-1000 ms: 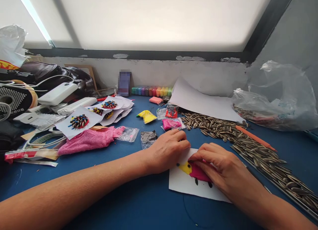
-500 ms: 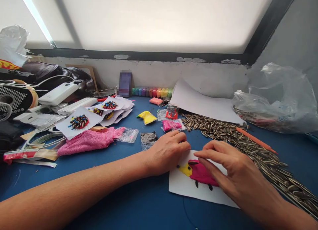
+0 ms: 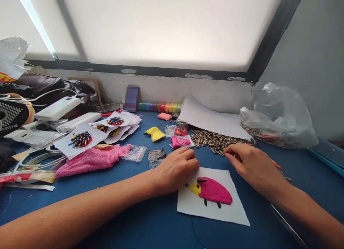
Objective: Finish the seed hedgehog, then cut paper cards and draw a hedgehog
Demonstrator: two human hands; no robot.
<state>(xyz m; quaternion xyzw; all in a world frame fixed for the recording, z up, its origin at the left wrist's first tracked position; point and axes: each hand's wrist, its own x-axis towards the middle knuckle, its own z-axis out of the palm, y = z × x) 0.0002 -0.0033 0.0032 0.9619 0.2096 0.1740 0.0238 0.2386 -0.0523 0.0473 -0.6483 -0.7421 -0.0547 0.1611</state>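
A white paper sheet (image 3: 215, 215) lies on the blue table, bearing a flat clay animal with a pink clay body (image 3: 216, 191) and a yellow clay head (image 3: 194, 188). One sunflower seed (image 3: 202, 180) sits on the body's upper edge; two dark leg-like pieces stick out below. My left hand (image 3: 178, 170), fingers curled, rests on the sheet's upper left corner. Beyond the sheet's right side, my right hand (image 3: 251, 166) has thumb and fingers pinched together at the edge of the sunflower seed pile (image 3: 212, 140). Whatever is between those fingertips is hidden.
Bagged pink clay (image 3: 179, 142), yellow clay (image 3: 155, 133) and black clay (image 3: 156, 156) lie behind my left hand. Seed-covered paper pictures (image 3: 80, 139) and a pink cloth (image 3: 88, 161) are at left. A plastic bag (image 3: 279, 123) stands at right.
My right hand has left the clay animal and moved up and right to the seed pile. The left hand stays at the sheet's corner. The whole view has shifted slightly.
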